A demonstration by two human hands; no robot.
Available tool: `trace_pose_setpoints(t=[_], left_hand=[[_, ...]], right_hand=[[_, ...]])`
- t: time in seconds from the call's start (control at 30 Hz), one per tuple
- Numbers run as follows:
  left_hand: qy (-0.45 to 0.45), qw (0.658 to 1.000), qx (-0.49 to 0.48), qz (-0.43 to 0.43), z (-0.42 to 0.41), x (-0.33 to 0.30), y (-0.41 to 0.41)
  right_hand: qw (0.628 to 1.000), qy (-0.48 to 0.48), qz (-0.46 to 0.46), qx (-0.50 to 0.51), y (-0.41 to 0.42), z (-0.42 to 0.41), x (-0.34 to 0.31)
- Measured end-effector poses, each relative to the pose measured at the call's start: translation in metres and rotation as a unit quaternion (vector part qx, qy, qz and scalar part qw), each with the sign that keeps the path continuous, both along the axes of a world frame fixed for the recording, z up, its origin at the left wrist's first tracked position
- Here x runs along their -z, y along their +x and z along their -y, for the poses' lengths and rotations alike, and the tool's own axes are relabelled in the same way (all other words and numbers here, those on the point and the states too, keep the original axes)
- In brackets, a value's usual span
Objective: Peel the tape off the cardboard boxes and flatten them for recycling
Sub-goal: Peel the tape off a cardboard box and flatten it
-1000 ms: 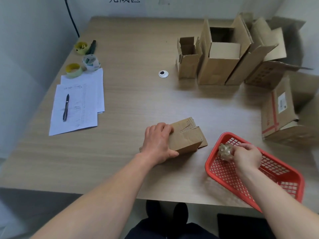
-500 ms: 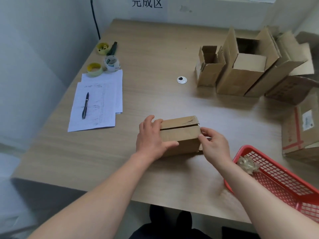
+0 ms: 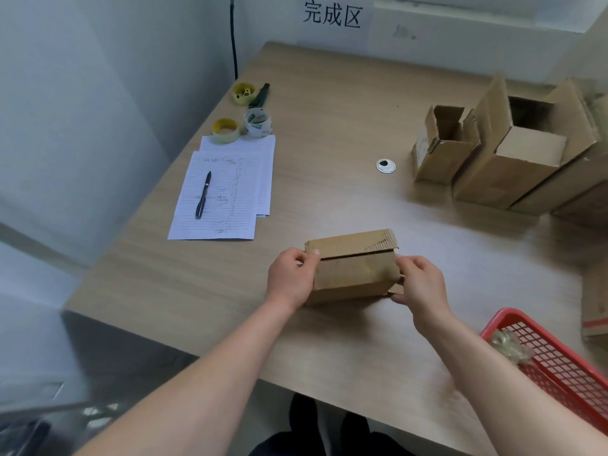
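A small brown cardboard box (image 3: 353,268) stands on the wooden table (image 3: 329,126) near its front edge, with its top flaps slightly parted along a dark slit. My left hand (image 3: 291,278) grips the box's left end, thumb and fingers curled at the top left corner. My right hand (image 3: 419,284) holds the right end, fingers curled round the side flap. A crumpled ball of clear tape (image 3: 508,345) lies in the red mesh basket (image 3: 559,373) at the lower right.
Several opened cardboard boxes (image 3: 513,156) stand at the back right, and another box (image 3: 595,311) sits at the right edge. Lined papers with a pen (image 3: 204,194) and tape rolls (image 3: 258,121) lie on the left. A wall sign (image 3: 332,14) hangs behind the table.
My right hand dropped the tape ball into the basket and came over to the box's right end. My left hand shifted from the top to the left corner. The view swung left.
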State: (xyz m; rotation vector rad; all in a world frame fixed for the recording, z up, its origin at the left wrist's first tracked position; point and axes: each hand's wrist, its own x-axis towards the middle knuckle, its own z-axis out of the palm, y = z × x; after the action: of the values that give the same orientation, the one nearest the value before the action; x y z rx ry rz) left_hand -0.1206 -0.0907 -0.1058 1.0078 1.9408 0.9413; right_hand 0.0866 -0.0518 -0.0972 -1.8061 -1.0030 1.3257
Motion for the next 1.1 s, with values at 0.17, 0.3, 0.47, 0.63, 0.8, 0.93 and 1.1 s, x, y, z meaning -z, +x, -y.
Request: trace_pose_setpoints(t=[0.17, 0.3, 0.47, 0.63, 0.8, 0.93, 1.1], left_hand=[[-0.021, 0.995, 0.097, 0.007, 0.000, -0.005, -0.005], [-0.039, 0.985, 0.156, -0.053, 0.002, -0.004, -0.002], [-0.058, 0.985, 0.126, -0.104, 0.004, -0.005, 0.004], [-0.079, 0.986, 0.095, -0.116, 0.002, -0.006, 0.009], [-0.146, 0.970, 0.106, -0.161, -0.009, -0.008, 0.019], [-0.154, 0.969, 0.100, -0.167, -0.010, -0.005, 0.022], [-0.141, 0.974, 0.099, -0.144, -0.005, -0.001, 0.022]], right_hand=[[0.997, -0.057, -0.054, -0.009, 0.005, -0.002, 0.002], [0.981, -0.047, 0.093, -0.166, 0.011, 0.005, 0.007], [0.956, 0.015, 0.150, -0.251, 0.012, 0.002, -0.002], [0.930, 0.042, 0.246, -0.270, 0.006, 0.001, -0.008], [0.916, 0.033, 0.310, -0.253, -0.009, -0.007, -0.007], [0.903, 0.031, 0.349, -0.248, -0.013, -0.007, -0.008], [0.897, 0.016, 0.367, -0.247, -0.014, -0.008, -0.010]])
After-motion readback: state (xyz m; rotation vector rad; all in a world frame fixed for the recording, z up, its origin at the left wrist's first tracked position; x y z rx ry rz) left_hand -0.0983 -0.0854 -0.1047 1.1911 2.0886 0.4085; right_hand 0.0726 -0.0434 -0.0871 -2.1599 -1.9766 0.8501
